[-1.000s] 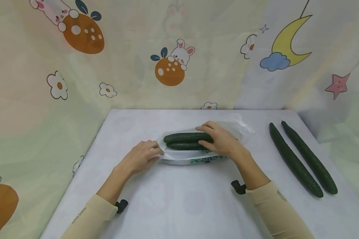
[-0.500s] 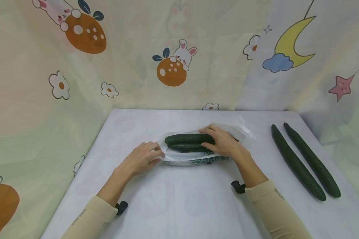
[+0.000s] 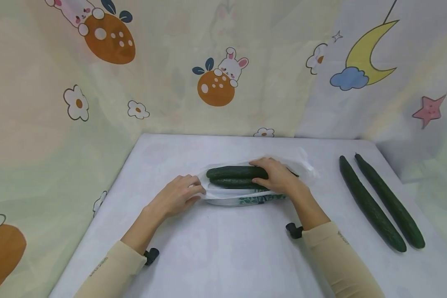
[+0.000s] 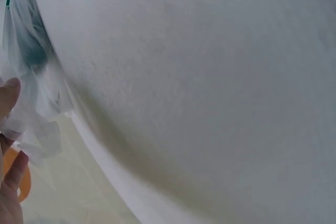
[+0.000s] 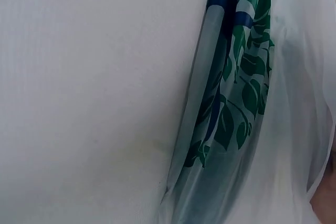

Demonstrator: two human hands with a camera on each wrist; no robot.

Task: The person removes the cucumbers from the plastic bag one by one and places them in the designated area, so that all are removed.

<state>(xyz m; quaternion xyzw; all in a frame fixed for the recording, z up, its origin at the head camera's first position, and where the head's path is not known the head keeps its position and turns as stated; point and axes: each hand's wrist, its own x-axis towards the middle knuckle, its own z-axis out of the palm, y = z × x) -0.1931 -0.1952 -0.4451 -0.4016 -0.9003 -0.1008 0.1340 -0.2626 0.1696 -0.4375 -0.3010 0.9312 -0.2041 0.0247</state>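
The left grip (image 3: 180,194) pinches the left edge of a thin white plastic bag (image 3: 217,194); in the left wrist view the film shows between the thumb and the fingers. The bag stretches to the right of that grip and passes under and behind the right grip (image 3: 277,178), its loose end spreading out beyond it. Green leaves and dark blue patches are printed along the side of the bag, just on the near side of the right grip.

Between the two grips, two dark green cucumbers lie side by side in the bag: the far bagged cucumber (image 3: 234,171) and the near bagged cucumber (image 3: 232,183). The right grip holds this pair from above towards their right ends, fingers over the far side and thumb against the near one. A dark tip sticks out just to the right of it.

Well to the right of the right grip, the inner loose cucumber (image 3: 368,207) and the outer loose cucumber (image 3: 388,199) lie slantwise on the white worktop (image 3: 223,252), nearly parallel with a narrow gap between them. Beyond both grips hangs a patterned cloth (image 3: 171,62).
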